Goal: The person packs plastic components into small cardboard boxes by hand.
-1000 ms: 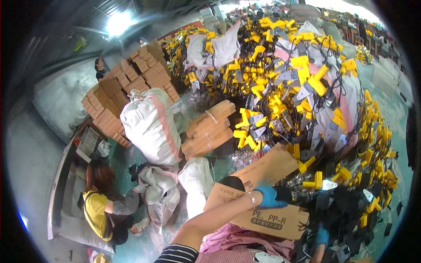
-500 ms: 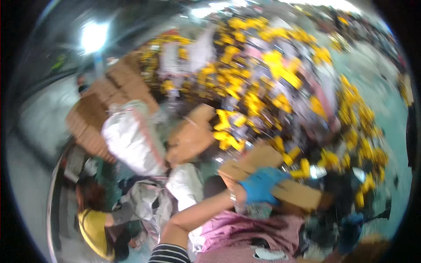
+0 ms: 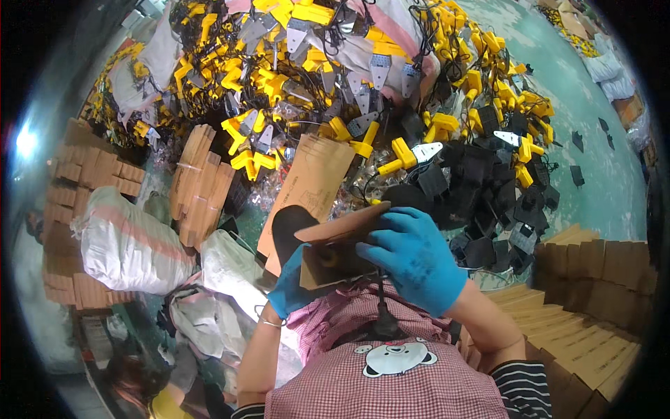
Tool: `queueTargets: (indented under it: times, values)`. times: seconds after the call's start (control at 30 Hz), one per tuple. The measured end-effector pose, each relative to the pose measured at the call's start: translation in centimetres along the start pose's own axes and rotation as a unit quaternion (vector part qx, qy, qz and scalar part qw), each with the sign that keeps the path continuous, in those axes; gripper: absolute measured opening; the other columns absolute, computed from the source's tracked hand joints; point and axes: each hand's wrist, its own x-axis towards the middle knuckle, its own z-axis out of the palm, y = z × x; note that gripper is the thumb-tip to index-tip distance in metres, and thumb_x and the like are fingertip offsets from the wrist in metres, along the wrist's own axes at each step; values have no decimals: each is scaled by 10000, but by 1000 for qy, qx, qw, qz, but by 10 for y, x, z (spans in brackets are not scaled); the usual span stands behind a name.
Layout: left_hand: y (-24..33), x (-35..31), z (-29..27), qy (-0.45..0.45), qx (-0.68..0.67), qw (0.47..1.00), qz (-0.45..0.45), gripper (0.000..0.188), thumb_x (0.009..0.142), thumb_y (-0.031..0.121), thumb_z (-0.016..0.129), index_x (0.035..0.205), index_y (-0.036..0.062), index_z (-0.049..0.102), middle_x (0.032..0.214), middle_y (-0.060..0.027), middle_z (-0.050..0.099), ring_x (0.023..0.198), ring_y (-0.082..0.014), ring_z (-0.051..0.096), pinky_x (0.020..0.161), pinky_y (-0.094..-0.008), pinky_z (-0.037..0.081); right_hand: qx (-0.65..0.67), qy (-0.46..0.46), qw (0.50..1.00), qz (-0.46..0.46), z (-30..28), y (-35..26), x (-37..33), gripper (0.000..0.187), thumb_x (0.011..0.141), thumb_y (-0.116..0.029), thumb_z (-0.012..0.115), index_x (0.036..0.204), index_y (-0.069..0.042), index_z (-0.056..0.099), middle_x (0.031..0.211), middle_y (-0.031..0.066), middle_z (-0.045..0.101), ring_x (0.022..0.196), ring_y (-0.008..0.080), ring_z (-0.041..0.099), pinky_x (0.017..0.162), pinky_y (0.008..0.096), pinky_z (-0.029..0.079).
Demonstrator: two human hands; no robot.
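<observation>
A small brown cardboard box [image 3: 328, 264] is held at my lap, its flap [image 3: 343, 223] raised and its inside partly seen. My left hand [image 3: 287, 285], in a blue glove, closes on the box's left side. On the right, my blue-gloved right hand [image 3: 417, 258] curls its fingers round the flap and edge. A black cord with a plug [image 3: 384, 322] hangs below the box over my checked apron. What the cord joins is hidden by the box and my right hand.
Ahead lies a big heap of yellow tools [image 3: 272, 84] with cords. Black blocks [image 3: 488, 188] are piled to its right. Flattened cartons stack at far left [image 3: 91, 167] and right [image 3: 558, 335]. White sacks [image 3: 132, 241] lie on the left, near a person in yellow [image 3: 167, 405].
The view has swung rightward and down. My left hand has come back from the right with the cardboard, now a shaped box. My right hand has moved in from the lower right onto it.
</observation>
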Motion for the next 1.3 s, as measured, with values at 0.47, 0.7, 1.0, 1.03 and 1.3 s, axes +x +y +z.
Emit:
queueTargets:
  times: [0.47,0.7,1.0,1.03,1.3]
  values:
    - [142,27,-9,-2,570,789,228,308,751,160,747,1056,128,717,1095,-24,675,876,-231,621,726,-397,479,33,-84,989,121,34,8,-1,157,766,-140,617,853,-49,712,1082,96,651,1033,292,557,1060,427,416]
    - [160,64,-18,-235,640,731,25,285,806,148,645,1089,113,644,967,-59,609,793,-205,675,648,-370,528,328,106,935,84,23,73,-23,197,891,-162,644,1047,-57,703,1297,157,624,1208,336,585,1067,463,447]
    - [123,69,-28,-254,387,869,-173,368,934,53,579,1301,55,616,1219,-124,682,994,-317,711,817,-381,587,28,-40,845,533,353,289,-127,342,862,-325,633,1135,-155,749,1496,227,467,1165,457,581,982,522,494]
    - [115,61,-31,-258,388,871,-157,375,938,57,576,1311,60,613,1228,-121,678,1007,-306,708,828,-373,583,-93,-131,877,454,358,323,-146,434,876,-354,610,1203,-84,702,1414,231,545,1189,440,562,995,498,480]
    - [158,39,-30,-94,505,853,-94,316,887,137,650,1199,100,691,929,-80,730,816,-214,698,720,-311,534,466,170,678,543,262,288,-147,319,1029,-166,532,1279,9,623,1234,96,668,1097,164,622,990,316,480]
